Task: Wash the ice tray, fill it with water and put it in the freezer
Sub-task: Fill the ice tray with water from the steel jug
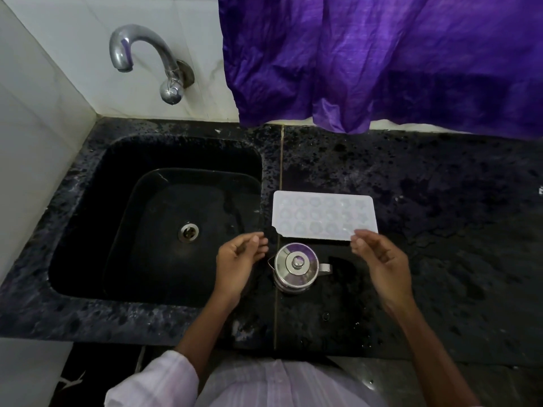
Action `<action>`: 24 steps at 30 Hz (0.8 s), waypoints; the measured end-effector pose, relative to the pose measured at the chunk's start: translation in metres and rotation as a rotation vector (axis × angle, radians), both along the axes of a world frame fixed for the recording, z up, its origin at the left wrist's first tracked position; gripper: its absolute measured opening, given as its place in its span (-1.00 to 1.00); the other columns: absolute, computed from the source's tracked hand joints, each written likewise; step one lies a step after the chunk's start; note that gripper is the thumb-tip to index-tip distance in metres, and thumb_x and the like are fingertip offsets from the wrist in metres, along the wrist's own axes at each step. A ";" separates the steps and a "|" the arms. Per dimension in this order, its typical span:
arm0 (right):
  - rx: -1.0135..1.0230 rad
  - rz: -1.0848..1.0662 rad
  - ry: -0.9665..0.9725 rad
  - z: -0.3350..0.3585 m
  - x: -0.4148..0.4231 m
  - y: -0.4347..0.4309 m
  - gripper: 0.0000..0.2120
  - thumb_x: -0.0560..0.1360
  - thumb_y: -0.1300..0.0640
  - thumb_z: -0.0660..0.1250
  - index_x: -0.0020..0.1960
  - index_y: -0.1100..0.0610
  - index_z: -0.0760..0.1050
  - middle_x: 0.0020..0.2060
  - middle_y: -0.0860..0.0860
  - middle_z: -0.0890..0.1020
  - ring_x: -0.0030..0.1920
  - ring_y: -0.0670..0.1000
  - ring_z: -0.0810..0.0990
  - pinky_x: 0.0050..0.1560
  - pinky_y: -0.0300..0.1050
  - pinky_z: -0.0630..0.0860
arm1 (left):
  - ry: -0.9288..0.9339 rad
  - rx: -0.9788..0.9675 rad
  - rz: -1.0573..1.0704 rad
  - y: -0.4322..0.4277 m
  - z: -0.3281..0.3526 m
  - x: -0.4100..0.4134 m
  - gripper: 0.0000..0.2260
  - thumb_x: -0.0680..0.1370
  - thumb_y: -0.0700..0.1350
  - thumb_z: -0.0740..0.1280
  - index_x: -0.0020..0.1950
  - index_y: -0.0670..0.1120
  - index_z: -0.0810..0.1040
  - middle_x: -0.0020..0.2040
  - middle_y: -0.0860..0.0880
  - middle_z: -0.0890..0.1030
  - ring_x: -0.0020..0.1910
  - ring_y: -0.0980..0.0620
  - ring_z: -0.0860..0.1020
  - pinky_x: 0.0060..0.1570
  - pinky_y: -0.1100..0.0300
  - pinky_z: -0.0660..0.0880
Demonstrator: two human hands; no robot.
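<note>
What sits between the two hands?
A lidded steel jug stands on the black counter between the left hand and the right hand, just nearer the person than the white ice tray. The head view shows it.

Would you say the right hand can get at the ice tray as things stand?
Probably yes: the right hand, empty, is at the near right corner of the ice tray, and the steel jug sits clear of that path.
</note>
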State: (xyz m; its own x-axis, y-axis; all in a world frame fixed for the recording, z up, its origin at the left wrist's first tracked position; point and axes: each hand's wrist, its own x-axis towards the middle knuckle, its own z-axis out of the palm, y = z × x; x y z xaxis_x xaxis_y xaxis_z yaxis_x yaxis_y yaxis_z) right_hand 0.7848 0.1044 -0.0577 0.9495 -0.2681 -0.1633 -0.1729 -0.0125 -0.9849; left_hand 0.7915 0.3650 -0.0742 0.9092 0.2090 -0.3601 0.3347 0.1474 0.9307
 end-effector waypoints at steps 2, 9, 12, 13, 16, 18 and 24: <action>-0.079 -0.086 -0.023 0.003 0.016 -0.016 -0.84 0.53 0.23 0.39 0.08 0.07 0.63 -0.03 0.04 0.72 -0.02 -0.02 0.68 0.10 -0.19 0.58 | -0.016 0.085 -0.001 -0.001 -0.001 0.020 -0.83 0.64 -0.22 0.27 0.15 -0.19 0.63 -0.01 -0.14 0.72 -0.06 0.01 0.68 -0.05 0.26 0.62; -0.455 -0.261 0.075 -0.014 0.066 -0.055 -0.77 0.56 0.13 0.33 0.20 0.10 0.59 -0.12 -0.03 0.66 -0.05 -0.02 0.63 0.15 -0.15 0.51 | -0.090 0.524 -0.025 -0.012 -0.012 0.079 -0.78 0.60 -0.16 0.34 0.23 -0.13 0.62 0.08 -0.07 0.70 0.06 0.02 0.65 0.20 0.06 0.57; -0.552 -0.177 0.164 -0.021 0.080 -0.058 -0.70 0.58 0.14 0.29 0.29 0.15 0.54 0.01 0.08 0.68 0.07 0.05 0.62 0.16 -0.27 0.36 | -0.074 0.618 -0.060 -0.020 -0.011 0.091 -0.72 0.60 -0.16 0.34 0.29 -0.19 0.58 0.12 -0.13 0.68 0.11 -0.02 0.64 0.23 0.08 0.54; -0.587 -0.139 0.177 -0.022 0.083 -0.059 -0.68 0.58 0.14 0.28 0.31 0.17 0.52 0.05 0.10 0.68 0.12 0.08 0.62 0.17 -0.25 0.36 | -0.058 0.623 -0.071 -0.023 -0.011 0.094 -0.72 0.60 -0.15 0.34 0.30 -0.19 0.57 0.12 -0.14 0.68 0.11 -0.04 0.64 0.23 0.07 0.53; -0.696 -0.067 0.181 -0.025 0.089 -0.060 -0.66 0.60 0.11 0.26 0.32 0.22 0.51 0.10 0.17 0.68 0.17 0.14 0.61 0.20 -0.17 0.39 | -0.032 0.657 -0.099 -0.030 -0.012 0.099 -0.71 0.60 -0.15 0.34 0.30 -0.20 0.58 0.11 -0.15 0.69 0.12 -0.07 0.64 0.23 0.11 0.52; -0.723 -0.055 0.185 -0.027 0.092 -0.059 -0.69 0.61 0.11 0.25 0.27 0.22 0.55 0.07 0.18 0.68 0.15 0.17 0.61 0.17 -0.15 0.39 | -0.021 0.680 -0.119 -0.033 -0.011 0.100 -0.72 0.60 -0.15 0.34 0.29 -0.20 0.59 0.10 -0.16 0.70 0.13 -0.07 0.64 0.24 0.11 0.51; -0.751 -0.036 0.136 -0.035 0.096 -0.059 -0.75 0.60 0.14 0.26 -0.06 0.30 0.61 -0.20 0.23 0.68 -0.13 0.23 0.62 -0.10 -0.06 0.39 | 0.056 0.572 -0.071 -0.038 -0.015 0.103 -0.79 0.56 -0.20 0.37 0.18 -0.14 0.67 -0.02 -0.07 0.72 -0.02 0.04 0.66 0.13 0.15 0.58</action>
State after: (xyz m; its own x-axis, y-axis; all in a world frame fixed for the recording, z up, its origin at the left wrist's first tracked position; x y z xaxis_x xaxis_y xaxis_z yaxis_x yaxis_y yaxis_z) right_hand 0.8806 0.0452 -0.0923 0.9226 -0.3838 -0.0401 -0.3052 -0.6622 -0.6844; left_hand 0.8947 0.3266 -0.0888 0.9108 0.3238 -0.2561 0.3768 -0.3982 0.8363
